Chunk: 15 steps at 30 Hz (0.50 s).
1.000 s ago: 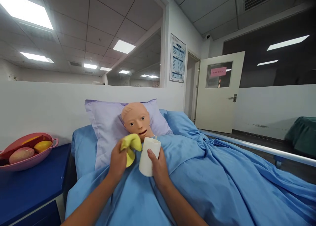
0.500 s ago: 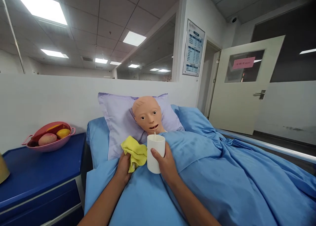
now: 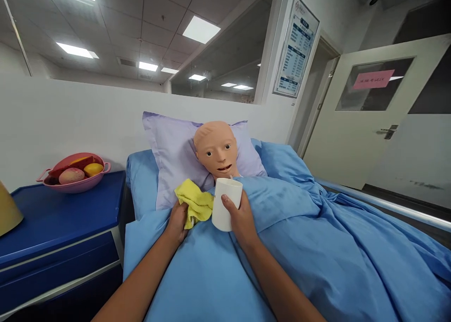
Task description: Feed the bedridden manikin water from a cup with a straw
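Note:
A bald manikin head [image 3: 215,148] lies on a lilac pillow [image 3: 172,157], its mouth slightly parted. In front of its chin, my right hand [image 3: 243,218] is closed around a white cup [image 3: 222,211], which leans a little to the right. A short piece of a thin straw [image 3: 231,176] shows above the cup's rim, apart from the mouth. My left hand [image 3: 177,222] grips a crumpled yellow towel [image 3: 196,203] just left of the cup. Blue bedding [image 3: 299,214] covers the manikin below the neck.
At the left stands a blue bedside cabinet [image 3: 81,218] with a pink fruit basket [image 3: 79,186] and part of a yellow object [image 3: 9,209] on it. A bed rail [image 3: 387,203] runs along the right side. Behind it a door [image 3: 369,115] stands ajar.
The cup has drawn away from the manikin's mouth and tilted to the right; the straw has come out of the mouth. My left hand still holds the towel. The camera view has shifted.

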Available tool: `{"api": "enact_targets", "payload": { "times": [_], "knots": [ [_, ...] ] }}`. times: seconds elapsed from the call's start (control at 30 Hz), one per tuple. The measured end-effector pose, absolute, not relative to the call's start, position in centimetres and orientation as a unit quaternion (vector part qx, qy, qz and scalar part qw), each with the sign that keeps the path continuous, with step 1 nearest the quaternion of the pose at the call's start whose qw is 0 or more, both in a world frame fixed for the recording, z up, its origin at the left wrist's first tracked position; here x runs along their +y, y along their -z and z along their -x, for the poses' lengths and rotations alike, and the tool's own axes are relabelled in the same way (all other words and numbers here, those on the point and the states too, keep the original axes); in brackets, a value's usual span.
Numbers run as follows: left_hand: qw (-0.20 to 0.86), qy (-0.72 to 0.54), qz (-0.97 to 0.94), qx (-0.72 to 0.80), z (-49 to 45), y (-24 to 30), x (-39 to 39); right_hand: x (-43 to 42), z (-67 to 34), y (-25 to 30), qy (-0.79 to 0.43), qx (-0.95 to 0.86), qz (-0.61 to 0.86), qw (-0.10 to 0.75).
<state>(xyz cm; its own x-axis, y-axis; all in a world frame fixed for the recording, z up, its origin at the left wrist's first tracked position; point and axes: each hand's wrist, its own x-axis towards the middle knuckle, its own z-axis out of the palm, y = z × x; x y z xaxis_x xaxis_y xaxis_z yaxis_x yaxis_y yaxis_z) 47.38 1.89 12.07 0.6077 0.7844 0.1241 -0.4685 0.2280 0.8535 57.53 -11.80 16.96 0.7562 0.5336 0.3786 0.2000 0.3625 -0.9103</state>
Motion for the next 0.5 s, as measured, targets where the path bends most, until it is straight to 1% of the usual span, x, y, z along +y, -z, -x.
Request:
{"api": "enact_targets", "payload": {
  "times": [0.2,0.5],
  "knots": [
    [0.794,-0.403,-0.433,0.140,-47.35,-11.64,2.17,-12.14,-57.11,-17.59,-0.147,-0.319,0.557,0.752],
    [0.813,-0.402,-0.405,0.119,-47.41,-11.86,1.95,-11.97,-57.00,-17.39,-0.153,-0.301,0.570,0.749]
  ]
}}
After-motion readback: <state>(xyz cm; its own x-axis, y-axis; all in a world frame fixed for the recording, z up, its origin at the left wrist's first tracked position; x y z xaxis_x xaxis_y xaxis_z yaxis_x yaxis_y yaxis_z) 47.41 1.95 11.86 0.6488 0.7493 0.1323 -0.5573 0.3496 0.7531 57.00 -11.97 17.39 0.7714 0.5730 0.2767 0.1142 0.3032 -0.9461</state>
